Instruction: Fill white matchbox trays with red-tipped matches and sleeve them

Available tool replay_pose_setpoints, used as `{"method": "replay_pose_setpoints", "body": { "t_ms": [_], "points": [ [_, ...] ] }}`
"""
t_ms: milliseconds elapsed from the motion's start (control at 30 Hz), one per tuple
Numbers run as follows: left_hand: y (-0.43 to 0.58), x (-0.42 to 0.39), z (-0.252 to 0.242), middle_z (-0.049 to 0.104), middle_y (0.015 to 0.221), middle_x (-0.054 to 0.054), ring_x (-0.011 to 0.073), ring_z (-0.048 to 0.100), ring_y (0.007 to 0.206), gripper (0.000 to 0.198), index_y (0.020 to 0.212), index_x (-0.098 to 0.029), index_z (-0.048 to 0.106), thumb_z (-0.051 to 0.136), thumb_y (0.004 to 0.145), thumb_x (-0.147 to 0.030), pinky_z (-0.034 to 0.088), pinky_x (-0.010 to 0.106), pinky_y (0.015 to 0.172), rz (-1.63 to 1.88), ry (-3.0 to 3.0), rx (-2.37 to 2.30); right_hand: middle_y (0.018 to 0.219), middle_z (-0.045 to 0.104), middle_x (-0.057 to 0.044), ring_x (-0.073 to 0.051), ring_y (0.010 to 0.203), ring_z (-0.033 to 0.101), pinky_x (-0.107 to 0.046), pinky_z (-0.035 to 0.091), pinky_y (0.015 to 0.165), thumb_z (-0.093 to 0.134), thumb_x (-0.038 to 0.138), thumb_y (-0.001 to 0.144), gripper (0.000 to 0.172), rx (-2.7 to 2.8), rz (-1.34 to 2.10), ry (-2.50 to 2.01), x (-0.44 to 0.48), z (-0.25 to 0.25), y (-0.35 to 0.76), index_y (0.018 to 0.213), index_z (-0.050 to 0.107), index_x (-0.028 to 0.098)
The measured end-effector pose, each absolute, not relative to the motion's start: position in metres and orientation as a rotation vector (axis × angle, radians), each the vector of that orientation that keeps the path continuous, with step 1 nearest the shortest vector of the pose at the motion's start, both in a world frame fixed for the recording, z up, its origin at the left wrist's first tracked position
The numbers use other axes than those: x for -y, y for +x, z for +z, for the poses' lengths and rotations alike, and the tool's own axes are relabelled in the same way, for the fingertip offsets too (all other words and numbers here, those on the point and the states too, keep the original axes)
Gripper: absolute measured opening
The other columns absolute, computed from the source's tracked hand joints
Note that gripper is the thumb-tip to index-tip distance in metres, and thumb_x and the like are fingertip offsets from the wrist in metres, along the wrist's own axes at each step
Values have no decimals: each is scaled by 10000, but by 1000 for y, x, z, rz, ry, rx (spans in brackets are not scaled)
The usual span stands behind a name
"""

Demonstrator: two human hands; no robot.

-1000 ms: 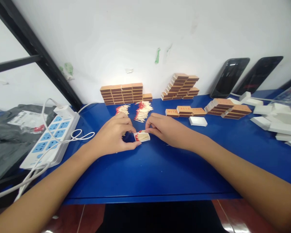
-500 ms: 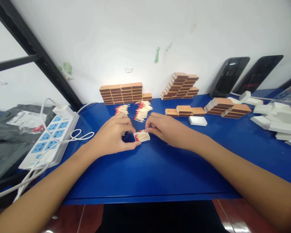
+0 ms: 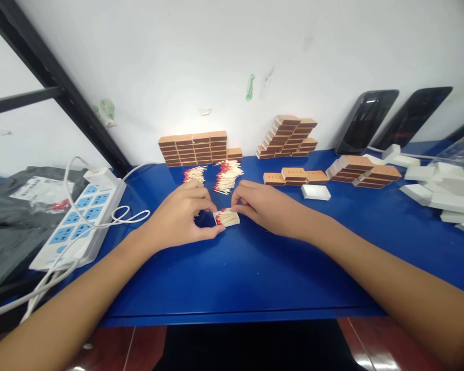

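Observation:
My left hand (image 3: 183,216) grips the left end of a small white matchbox tray (image 3: 235,223) between thumb and finger, on the blue table. Inside the tray lie wooden matches (image 3: 227,218) with red heads towards the left. My right hand (image 3: 255,203) is pinched at the tray's upper right edge, on the tail of a match whose red head points left over the tray. Just beyond the hands is a pile of loose matches (image 3: 228,178). A smaller match pile (image 3: 194,174) lies to its left, partly behind my left hand.
Stacked matchboxes (image 3: 193,149) line the wall, with another stepped stack (image 3: 288,136) to the right. Nearer are more matchboxes (image 3: 295,175) and one white tray (image 3: 316,192). White trays (image 3: 444,190) heap at far right. A power strip (image 3: 79,221) with cables sits left.
My right fingertips have moved very slightly down at the tray's edge. My left hand keeps its hold, and the piles look the same.

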State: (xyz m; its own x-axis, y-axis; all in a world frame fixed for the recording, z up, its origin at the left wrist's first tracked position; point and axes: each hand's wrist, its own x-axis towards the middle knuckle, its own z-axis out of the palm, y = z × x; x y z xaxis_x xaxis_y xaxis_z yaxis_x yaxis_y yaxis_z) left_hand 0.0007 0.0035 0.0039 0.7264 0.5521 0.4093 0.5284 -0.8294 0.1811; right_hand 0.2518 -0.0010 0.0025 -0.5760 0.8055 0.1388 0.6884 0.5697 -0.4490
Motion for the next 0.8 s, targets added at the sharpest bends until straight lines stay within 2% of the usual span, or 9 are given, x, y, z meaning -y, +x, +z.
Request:
{"method": "replay_pose_setpoints", "body": {
  "t_ms": [500,800],
  "points": [
    [0,-1,4,724,838,47,213,596,826,261,918,-209,812,820,897,-469,504,385,778,695,2866,-908,979,628,-49,-178,818,557,-315,399,739,614,254,1057,124,2459,500,-1143,0,-2,253,946,633,201],
    [0,0,5,710,834,44,214,592,841,251,925,-197,809,830,894,-446,506,382,789,690,2866,-888,933,621,-27,-154,777,539,-298,386,726,634,193,1034,98,2438,520,-1076,0,-12,245,939,658,193]
  ]
}}
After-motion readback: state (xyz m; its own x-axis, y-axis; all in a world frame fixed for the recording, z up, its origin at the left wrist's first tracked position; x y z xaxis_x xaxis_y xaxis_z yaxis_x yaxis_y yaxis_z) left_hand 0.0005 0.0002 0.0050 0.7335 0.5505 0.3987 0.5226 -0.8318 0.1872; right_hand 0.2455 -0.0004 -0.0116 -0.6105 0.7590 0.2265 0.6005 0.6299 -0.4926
